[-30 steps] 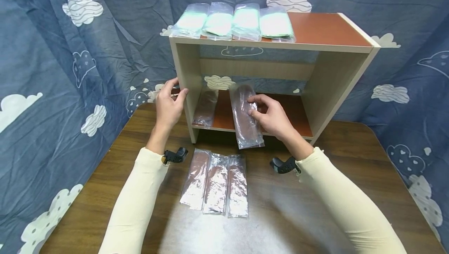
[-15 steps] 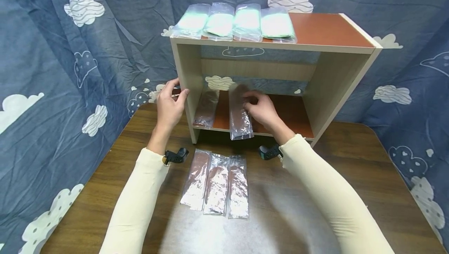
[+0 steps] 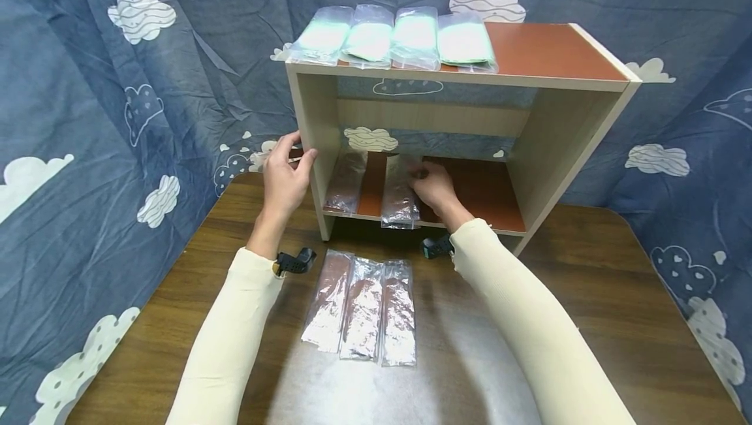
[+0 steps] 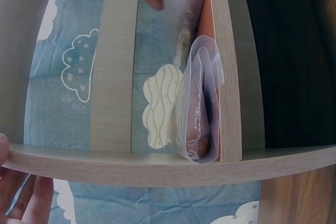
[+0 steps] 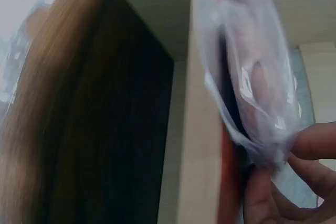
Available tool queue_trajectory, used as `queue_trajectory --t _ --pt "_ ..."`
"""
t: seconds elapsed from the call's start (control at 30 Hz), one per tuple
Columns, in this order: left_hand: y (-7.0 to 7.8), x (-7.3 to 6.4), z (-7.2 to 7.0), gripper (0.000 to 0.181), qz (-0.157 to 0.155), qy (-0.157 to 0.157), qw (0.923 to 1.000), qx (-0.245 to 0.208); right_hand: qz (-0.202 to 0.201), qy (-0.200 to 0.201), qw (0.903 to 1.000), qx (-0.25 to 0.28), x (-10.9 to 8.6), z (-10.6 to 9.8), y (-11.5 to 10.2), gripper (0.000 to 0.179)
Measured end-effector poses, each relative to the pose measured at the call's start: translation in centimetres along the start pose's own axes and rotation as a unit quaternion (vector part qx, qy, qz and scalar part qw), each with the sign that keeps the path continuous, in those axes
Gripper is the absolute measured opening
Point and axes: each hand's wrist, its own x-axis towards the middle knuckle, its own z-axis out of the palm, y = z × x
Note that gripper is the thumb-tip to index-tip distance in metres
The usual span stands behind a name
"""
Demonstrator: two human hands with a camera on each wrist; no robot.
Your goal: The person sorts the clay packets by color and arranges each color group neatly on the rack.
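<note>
My left hand [image 3: 282,180] grips the left side panel [image 3: 313,118] of a small shelf unit, thumb on one side and fingers on the other. My right hand [image 3: 436,187] reaches into the lower compartment and pinches the right edge of a long clear plastic packet [image 3: 401,193]. That packet lies on the lower shelf, its near end sticking out slightly past the front edge. Seen from the right wrist, the packet [image 5: 257,82] has brownish-pink contents in crinkled film. A similar packet [image 3: 346,180] lies to its left, beside the side panel.
Three similar packets [image 3: 362,311] lie side by side on the wooden table [image 3: 587,294] before the unit. Several clear packets with pale green contents [image 3: 367,36] line the unit's top [image 3: 546,49]. A blue cloud-patterned curtain [image 3: 194,33] hangs behind.
My right hand has moved left and farther into the compartment, lowering the packet from a tilted pose onto the lower shelf. My left hand has stayed on the side panel.
</note>
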Motion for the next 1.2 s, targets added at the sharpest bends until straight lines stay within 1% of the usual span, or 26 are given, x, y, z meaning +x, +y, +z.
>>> queue_trajectory --t 0.1,0.17,0.23,0.3,0.37,0.4,0.47,0.53,0.6,0.63,0.67,0.73,0.8,0.9,0.97,1.2 --pt "0.0 0.0 0.0 0.031 0.002 0.001 1.0 -0.001 -0.016 0.007 0.9988 -0.047 -0.1 -0.2 0.5 0.028" --pt "0.0 0.1 0.0 0.031 0.0 0.003 1.0 -0.001 -0.027 0.005 0.997 -0.073 -0.1 -0.5 0.7 0.03" --pt "0.0 0.1 0.0 0.031 -0.005 0.004 1.0 -0.004 -0.045 -0.008 0.9942 -0.098 -0.2 -0.8 0.9 0.034" --pt "0.1 0.1 -0.1 0.031 -0.009 0.004 0.9999 -0.005 -0.065 -0.03 0.9896 -0.125 -0.2 -1.4 0.8 0.037" --pt "0.1 0.1 -0.1 0.031 -0.012 0.003 0.9999 -0.006 -0.099 -0.056 0.981 -0.157 -0.3 -2.0 0.8 0.04" --pt "0.1 0.2 -0.1 0.031 -0.012 0.002 0.9999 -0.007 -0.121 -0.071 0.9751 -0.172 -0.3 -2.4 0.8 0.042" --pt "0.3 0.1 -0.2 0.031 -0.009 0.002 0.9999 -0.005 -0.16 -0.103 0.9611 -0.2 -0.5 -3.0 0.7 0.048" --pt "0.3 0.1 -0.2 0.031 -0.005 0.003 1.0 -0.003 -0.193 -0.139 0.9468 -0.217 -0.7 -3.5 0.7 0.056" --pt "0.3 0.0 -0.3 0.031 -0.002 0.005 1.0 -0.001 -0.21 -0.181 0.9346 -0.223 -0.9 -3.7 0.8 0.064" --pt "0.3 0.0 -0.3 0.031 -0.001 0.006 1.0 0.001 -0.212 -0.2 0.9298 -0.224 -1.1 -3.7 0.9 0.067" --pt "0.3 0.0 -0.3 0.031 0.0 0.006 1.0 0.002 -0.213 -0.218 0.9261 -0.223 -1.2 -3.6 1.0 0.068" --pt "0.2 0.0 -0.3 0.031 0.0 0.005 1.0 0.004 -0.218 -0.238 0.9204 -0.22 -1.4 -3.4 1.3 0.07" --pt "0.2 0.0 -0.3 0.031 0.001 0.003 1.0 0.007 -0.219 -0.244 0.9192 -0.218 -1.6 -3.1 1.5 0.07" --pt "0.2 0.0 -0.3 0.031 0.002 0.003 0.9999 0.01 -0.232 -0.231 0.9193 -0.218 -1.7 -2.8 1.9 0.067" --pt "0.2 0.0 -0.3 0.031 0.002 0.003 0.9999 0.011 -0.231 -0.224 0.9211 -0.219 -1.8 -2.6 2.0 0.066" --pt "0.2 -0.1 0.0 0.031 -0.004 -0.004 0.9999 0.012 -0.212 -0.214 0.9275 -0.221 -1.6 -2.2 1.9 0.066"
